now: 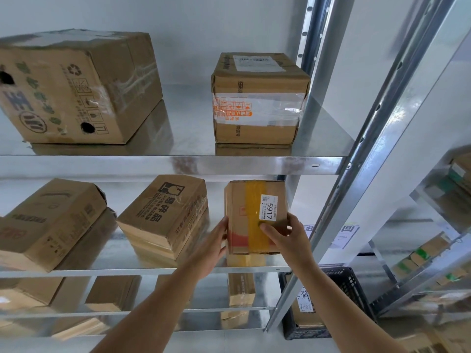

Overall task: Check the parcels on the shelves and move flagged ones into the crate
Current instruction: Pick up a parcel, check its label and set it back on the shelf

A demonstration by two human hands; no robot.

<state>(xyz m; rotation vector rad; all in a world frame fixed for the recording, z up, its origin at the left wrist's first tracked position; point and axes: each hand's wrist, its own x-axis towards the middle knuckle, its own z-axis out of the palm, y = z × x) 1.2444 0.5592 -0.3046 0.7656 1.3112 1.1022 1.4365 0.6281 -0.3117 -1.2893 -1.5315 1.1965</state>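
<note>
Fingers of the right hand (pixel 285 235) lay spread over the front face of a small cardboard parcel (pixel 254 217), the thumb pressed flat on its yellow tape strip (pixel 254 215) and the others wrapped round the right edge. The left hand (pixel 214 243) pressed its flattened fingers against the parcel's left side, so the box was squeezed between both hands.

That parcel stood on end at the right of the middle shelf (pixel 142 272), close to the steel upright (pixel 300 250). A white label (pixel 268 208) reading 5917 sat on its front, just above the right thumb. Whether it counted as flagged could not be told.

It looked light and stiff: a compact box with square corners and no visible sagging. The taped strip was probably slick, so bare cardboard on the two side faces seemed the safer place to grip, as the left hand already did. Its contents were unknown, so fragility could not be judged.

A black plastic crate (pixel 356 289) sat low on the floor to the right, beyond the upright, with another box inside it. To the left on the same shelf lay a flat carton with printed characters (pixel 163 215), apart from the held parcel. Two larger boxes rested on the shelf above.
</note>
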